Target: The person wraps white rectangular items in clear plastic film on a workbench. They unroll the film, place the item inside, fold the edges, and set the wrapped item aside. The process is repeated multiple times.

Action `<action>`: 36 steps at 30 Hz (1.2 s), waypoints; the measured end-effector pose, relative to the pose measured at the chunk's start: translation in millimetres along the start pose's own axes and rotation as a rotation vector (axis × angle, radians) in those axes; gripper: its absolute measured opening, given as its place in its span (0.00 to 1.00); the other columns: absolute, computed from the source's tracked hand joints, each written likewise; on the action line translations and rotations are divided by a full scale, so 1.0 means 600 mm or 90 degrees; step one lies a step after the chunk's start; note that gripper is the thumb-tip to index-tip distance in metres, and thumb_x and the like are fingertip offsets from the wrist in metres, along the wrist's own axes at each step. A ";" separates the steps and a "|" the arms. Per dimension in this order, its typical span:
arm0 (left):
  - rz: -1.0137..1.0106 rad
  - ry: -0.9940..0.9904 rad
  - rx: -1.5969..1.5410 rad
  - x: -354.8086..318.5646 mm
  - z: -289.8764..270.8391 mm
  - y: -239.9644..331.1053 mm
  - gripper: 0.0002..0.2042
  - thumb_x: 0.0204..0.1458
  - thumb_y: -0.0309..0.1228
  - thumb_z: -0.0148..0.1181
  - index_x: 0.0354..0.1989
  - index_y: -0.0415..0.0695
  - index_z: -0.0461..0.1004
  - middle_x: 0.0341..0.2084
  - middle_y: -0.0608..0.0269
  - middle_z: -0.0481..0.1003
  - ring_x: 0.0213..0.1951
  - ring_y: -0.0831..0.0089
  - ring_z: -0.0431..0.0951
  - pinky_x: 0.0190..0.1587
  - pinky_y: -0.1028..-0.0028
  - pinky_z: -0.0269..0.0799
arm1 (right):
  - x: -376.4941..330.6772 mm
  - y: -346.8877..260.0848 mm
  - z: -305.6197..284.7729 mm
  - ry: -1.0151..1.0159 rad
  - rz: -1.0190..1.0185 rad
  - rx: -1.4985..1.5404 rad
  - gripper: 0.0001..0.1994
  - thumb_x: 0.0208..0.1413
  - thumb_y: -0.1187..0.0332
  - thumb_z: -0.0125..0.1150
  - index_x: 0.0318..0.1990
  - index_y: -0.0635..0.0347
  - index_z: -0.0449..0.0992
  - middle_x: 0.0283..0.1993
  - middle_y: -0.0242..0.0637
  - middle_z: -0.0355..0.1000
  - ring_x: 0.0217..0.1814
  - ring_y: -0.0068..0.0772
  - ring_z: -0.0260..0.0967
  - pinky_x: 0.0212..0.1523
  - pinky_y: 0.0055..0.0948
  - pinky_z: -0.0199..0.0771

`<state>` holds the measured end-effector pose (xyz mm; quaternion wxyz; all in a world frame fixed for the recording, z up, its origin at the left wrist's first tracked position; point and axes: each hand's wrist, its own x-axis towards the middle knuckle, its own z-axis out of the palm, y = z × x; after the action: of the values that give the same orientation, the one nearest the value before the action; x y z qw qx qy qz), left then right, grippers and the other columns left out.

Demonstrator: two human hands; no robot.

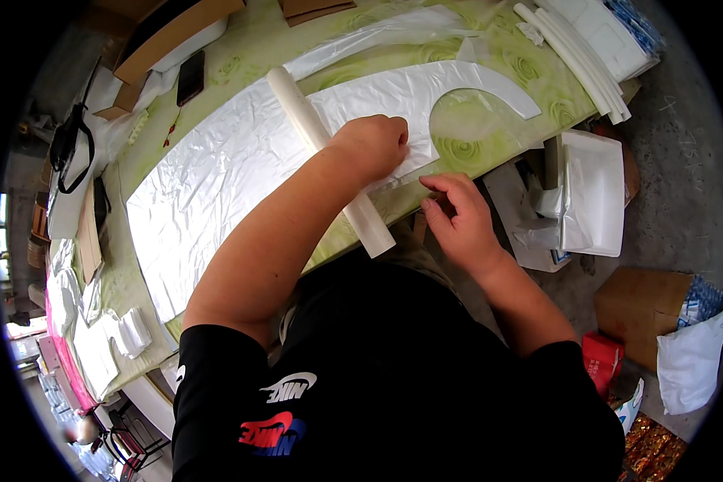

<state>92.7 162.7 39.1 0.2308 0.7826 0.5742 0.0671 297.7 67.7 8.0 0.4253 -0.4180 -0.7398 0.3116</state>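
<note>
A large curved white sheet (209, 161) with a wrinkled, shiny plastic surface lies on the table, and its far right end narrows into a hook-shaped arm. Across it slants a long white tube (369, 226), one end jutting past the near table edge. My left hand (369, 148) is closed in a fist on the sheet near that edge, its forearm crossing over the tube; whatever its fingers pinch is hidden. Just off the table edge, to the right, my right hand (463, 222) is half curled. Its thumb and forefinger stand apart with nothing visible between them.
A green rose-patterned cover (530, 68) spreads over the table. Toward the back left lie a phone (190, 78) and a cardboard box (173, 36). White rolls (578, 60) rest at the far right corner. Beside the table stand a white foam box (593, 193) and a carton (639, 313).
</note>
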 end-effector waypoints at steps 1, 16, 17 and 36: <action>0.009 0.019 -0.015 -0.006 0.001 0.004 0.12 0.56 0.39 0.63 0.42 0.45 0.80 0.37 0.53 0.83 0.42 0.53 0.82 0.47 0.60 0.77 | 0.004 0.006 0.001 0.008 -0.028 -0.033 0.14 0.57 0.76 0.67 0.52 0.59 0.79 0.45 0.40 0.74 0.41 0.35 0.74 0.41 0.30 0.77; -0.054 -0.060 -0.065 0.002 -0.021 0.003 0.13 0.56 0.36 0.60 0.47 0.46 0.83 0.41 0.54 0.83 0.44 0.58 0.83 0.49 0.63 0.78 | 0.003 0.005 -0.003 0.030 -0.094 -0.059 0.14 0.53 0.76 0.68 0.49 0.58 0.80 0.48 0.40 0.75 0.48 0.43 0.73 0.49 0.36 0.75; -0.049 -0.062 -0.073 0.001 -0.022 0.000 0.13 0.56 0.35 0.60 0.47 0.46 0.83 0.41 0.55 0.84 0.44 0.59 0.83 0.49 0.63 0.78 | 0.008 0.003 -0.004 0.029 -0.127 -0.074 0.14 0.53 0.75 0.68 0.48 0.58 0.81 0.48 0.40 0.76 0.48 0.44 0.72 0.51 0.37 0.75; -0.101 -0.122 -0.169 0.018 -0.032 -0.015 0.13 0.52 0.36 0.63 0.42 0.47 0.86 0.37 0.61 0.85 0.39 0.71 0.83 0.47 0.70 0.78 | 0.063 0.025 0.009 -0.059 -0.197 -0.278 0.16 0.48 0.67 0.72 0.47 0.53 0.82 0.55 0.32 0.77 0.55 0.45 0.69 0.58 0.41 0.70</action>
<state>81.3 180.3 50.6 0.3905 0.7002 0.5957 0.0488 287.5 107.4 7.2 0.3329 -0.3673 -0.8633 0.0947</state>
